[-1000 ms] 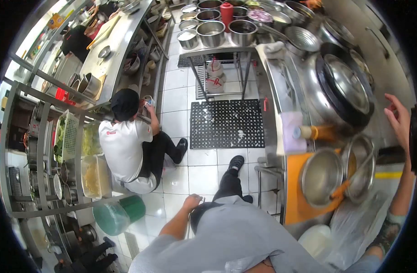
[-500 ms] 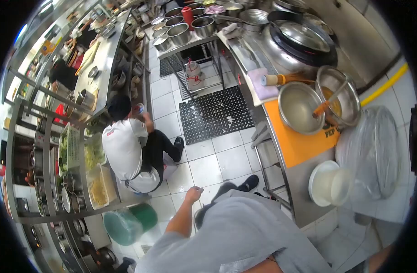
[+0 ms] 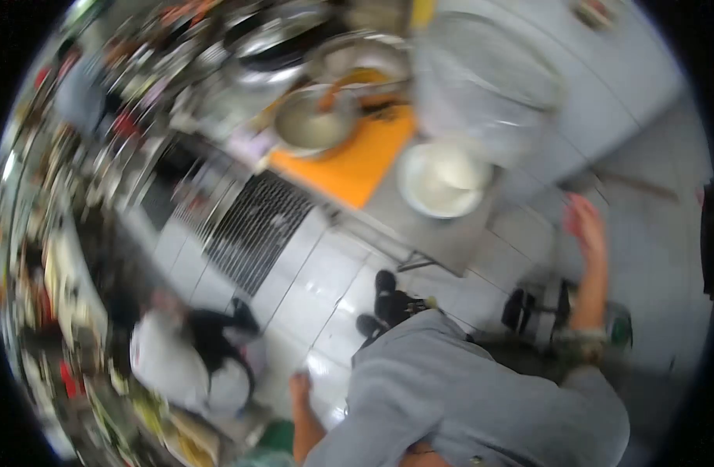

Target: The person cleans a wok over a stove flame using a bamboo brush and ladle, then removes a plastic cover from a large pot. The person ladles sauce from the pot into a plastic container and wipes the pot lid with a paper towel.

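My left hand (image 3: 300, 384) hangs over the white floor tiles at my left side. It looks loosely curled, with nothing visible in it. At my right side, my right hand (image 3: 583, 222) reaches forward, to the right of the steel table (image 3: 444, 243). Motion smears its fingers, and a reddish patch shows at their tips; whether that is a held thing I cannot make out. The nearest thing on the table is a white round tub (image 3: 441, 183). A steel bowl of pale liquid (image 3: 314, 121) sits on an orange sheet (image 3: 372, 167).
Left of me a person in a white shirt (image 3: 166, 362) crouches low on the floor. A black perforated mat (image 3: 260, 226) lies ahead. Behind the tub stands a plastic-wrapped round stack (image 3: 485, 78). A green bin (image 3: 275, 437) is at the lower left.
My view has swung to the right, so the table and bowls now sit further left in it. My right hand and forearm have come into sight. The crouching person remains crouched.
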Tool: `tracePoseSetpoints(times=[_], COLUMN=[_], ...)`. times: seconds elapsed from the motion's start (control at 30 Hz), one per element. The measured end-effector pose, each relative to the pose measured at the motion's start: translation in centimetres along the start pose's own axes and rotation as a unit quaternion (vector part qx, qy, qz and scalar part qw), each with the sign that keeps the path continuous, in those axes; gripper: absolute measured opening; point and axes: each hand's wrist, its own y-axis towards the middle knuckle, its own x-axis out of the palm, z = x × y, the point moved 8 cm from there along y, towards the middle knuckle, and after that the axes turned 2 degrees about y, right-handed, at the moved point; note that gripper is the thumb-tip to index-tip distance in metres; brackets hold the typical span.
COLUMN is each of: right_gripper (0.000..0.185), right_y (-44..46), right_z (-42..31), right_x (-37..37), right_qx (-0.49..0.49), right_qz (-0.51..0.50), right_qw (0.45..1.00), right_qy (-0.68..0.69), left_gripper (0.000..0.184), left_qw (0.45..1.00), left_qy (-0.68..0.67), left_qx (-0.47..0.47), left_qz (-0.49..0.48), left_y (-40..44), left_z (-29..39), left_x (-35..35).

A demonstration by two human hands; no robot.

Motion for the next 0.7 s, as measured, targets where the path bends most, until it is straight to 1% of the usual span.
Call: tracePoseSetpoints(times=[0.03,0.07,0.13,0.17,0.2,0.23,0.3,0.33,0.37,0.4,0.43,0.47,0.5,0.53,0.6,0.63,0.7], right_gripper=[0.043,0.042,0.047,0.049,0.051,0.054,0.056,0.059,0.061,0.061,0.063,0.064,0.063,0.063,0.059,0.059,0.054], right_y=[0.1,0.1,2.2,3.7,5.2,6.2,8.5,10.2,11.3,12.0,12.8,13.3,13.4,13.1,13.0,13.3,14.1], right_z=[0.5,0.9,3.4,4.4,5.2,5.6,5.6,6.4,7.1,7.5,7.5,7.2,7.0,6.9,6.5,7.0,7.5], right_x=[1.1,2.5,3.7,4.6,5.7,7.0,9.4,10.8,12.0,13.2,14.2,15.2,15.5,15.8,15.6,15.7,15.9], right_qx=[0.003,0.027,0.050,0.054,0.058,0.070,0.078,0.102,0.131,0.141,0.155,0.169,0.167,0.180,0.159,0.170,0.170], right_qz=[-0.048,-0.039,-0.025,-0.025,-0.032,-0.016,-0.012,-0.007,-0.004,-0.023,-0.048,-0.073,-0.089,-0.108,-0.152,-0.172,-0.222], right_qw=[0.999,0.997,0.989,0.984,0.978,0.973,0.968,0.948,0.924,0.922,0.903,0.882,0.875,0.871,0.848,0.842,0.808], right_qy=[0.003,0.052,0.135,0.169,0.199,0.219,0.237,0.301,0.360,0.359,0.397,0.433,0.446,0.445,0.481,0.482,0.519], left_gripper=[0.032,0.028,0.027,0.027,0.029,0.032,0.035,0.036,0.037,0.035,0.035,0.038,0.043,0.050,0.052,0.053,0.053], left_qw=[0.998,0.965,0.961,0.965,0.970,0.973,0.988,0.983,0.975,0.977,0.961,0.951,0.931,0.921,0.920,0.925,0.930], left_qy=[-0.045,-0.201,-0.230,-0.218,-0.208,-0.202,-0.145,-0.167,-0.188,-0.189,-0.230,-0.270,-0.342,-0.367,-0.384,-0.375,-0.367], left_qx=[0.044,-0.160,-0.142,-0.128,-0.119,-0.114,-0.004,0.055,0.109,0.095,0.153,0.144,0.110,0.093,0.045,0.032,0.009], left_qz=[0.024,-0.047,-0.062,-0.067,-0.041,-0.013,0.050,0.048,0.048,0.010,-0.001,-0.036,-0.069,-0.093,-0.070,-0.054,-0.019], left_y=[-2.0,-3.6,-3.8,-3.8,-4.5,-4.7,-1.0,-2.3,-3.5,-3.1,-2.1,-1.5,0.3,1.9,4.2,5.4,7.4], left_z=[2.3,1.7,2.3,6.0,11.3,15.1,17.8,25.1,34.3,39.5,44.3,49.1,51.5,54.1,58.1,59.4,60.5], left_x=[-0.4,0.4,1.1,-0.6,-3.3,-4.6,-5.9,-7.1,-9.1,-8.8,-7.9,-6.5,-4.1,-1.8,1.1,2.2,2.7])
